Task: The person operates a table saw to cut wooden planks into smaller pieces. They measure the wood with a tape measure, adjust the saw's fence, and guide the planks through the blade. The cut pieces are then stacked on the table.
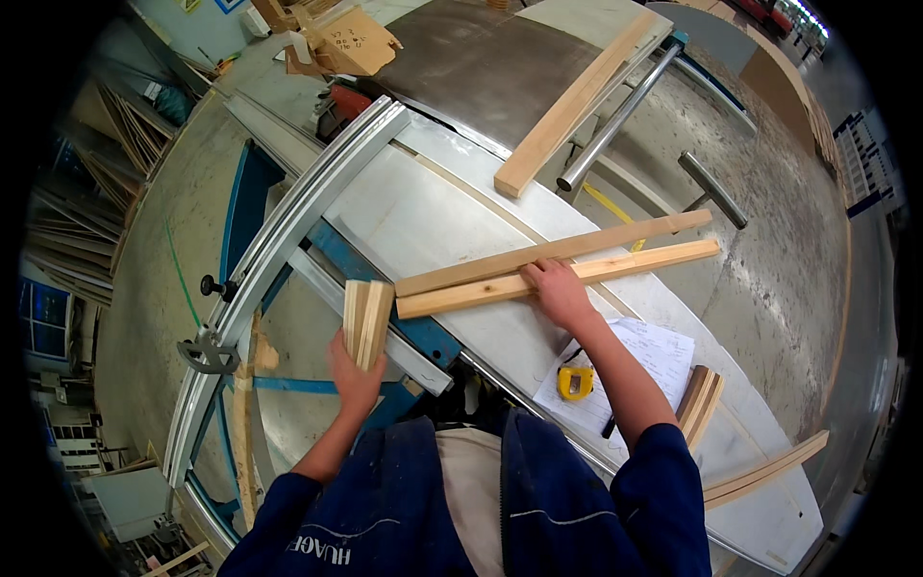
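Note:
My left hand is closed around a small bundle of short wooden blocks, held upright beside the metal table's near left edge. Two long wooden strips lie close together at a slight angle across the metal sliding table; their left ends nearly meet the blocks. Over the nearer strip bends my right hand, its fingers curled on the wood about midway along. To the right of that hand are paper sheets with handwriting and a yellow tape measure on top.
A thick wooden beam lies at the back, next to a metal roller bar. More short blocks and thin strips rest at the right. An aluminium fence with a black knob runs along the left. Cardboard sits far back.

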The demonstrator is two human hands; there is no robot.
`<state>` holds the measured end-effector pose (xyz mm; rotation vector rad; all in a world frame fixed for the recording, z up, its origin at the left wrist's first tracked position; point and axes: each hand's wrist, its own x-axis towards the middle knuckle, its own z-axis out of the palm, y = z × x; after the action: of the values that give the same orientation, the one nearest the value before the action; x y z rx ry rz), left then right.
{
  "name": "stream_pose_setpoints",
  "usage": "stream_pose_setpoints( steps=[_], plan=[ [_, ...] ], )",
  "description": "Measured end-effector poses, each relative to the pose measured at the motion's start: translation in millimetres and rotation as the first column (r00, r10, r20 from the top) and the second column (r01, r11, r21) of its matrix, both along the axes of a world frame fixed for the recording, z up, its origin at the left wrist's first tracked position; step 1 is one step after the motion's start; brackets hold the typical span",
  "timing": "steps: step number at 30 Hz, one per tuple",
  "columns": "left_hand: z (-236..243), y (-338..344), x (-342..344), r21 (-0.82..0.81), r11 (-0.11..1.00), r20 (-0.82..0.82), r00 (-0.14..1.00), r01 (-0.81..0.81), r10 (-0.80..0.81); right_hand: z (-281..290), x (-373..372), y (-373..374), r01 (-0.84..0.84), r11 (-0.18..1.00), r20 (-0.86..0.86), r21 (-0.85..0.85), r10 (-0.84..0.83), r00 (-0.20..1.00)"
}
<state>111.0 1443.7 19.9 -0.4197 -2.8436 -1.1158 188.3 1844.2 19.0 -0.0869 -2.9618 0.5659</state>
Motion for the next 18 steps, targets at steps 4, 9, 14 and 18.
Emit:
stream_pose_setpoints(
  steps=[4, 9, 14, 18],
  plan=[
    [41.6, -12.3, 11.3, -0.143, 0.876, 0.016, 0.886, 0.461, -0.464, 11.6, -10.7, 0.1, -0.102, 0.994, 0.124, -0.048, 0.107, 0.987],
    [42.1, 68.0, 9.3, -0.065, 0.568, 0.042, 0.571, 0.82, -0.82, 19.3, -15.4, 0.2, -0.129, 0.986, 0.184, -0.108, 0.147, 0.972],
    [26.3, 118.8, 17.5, -0.127, 0.468, 0.051, 0.477, 0.874, -0.877, 11.4, -21.3, -5.0, -0.135, 0.989, 0.185, 0.064, 0.122, 0.975],
    [42.4, 137.6, 14.4, -0.277, 0.58, -0.103, 0.576, 0.767, -0.811, 15.4, -14.0, -9.2, -0.083, 0.985, 0.134, 0.152, 0.063, 0.989]
  ],
)
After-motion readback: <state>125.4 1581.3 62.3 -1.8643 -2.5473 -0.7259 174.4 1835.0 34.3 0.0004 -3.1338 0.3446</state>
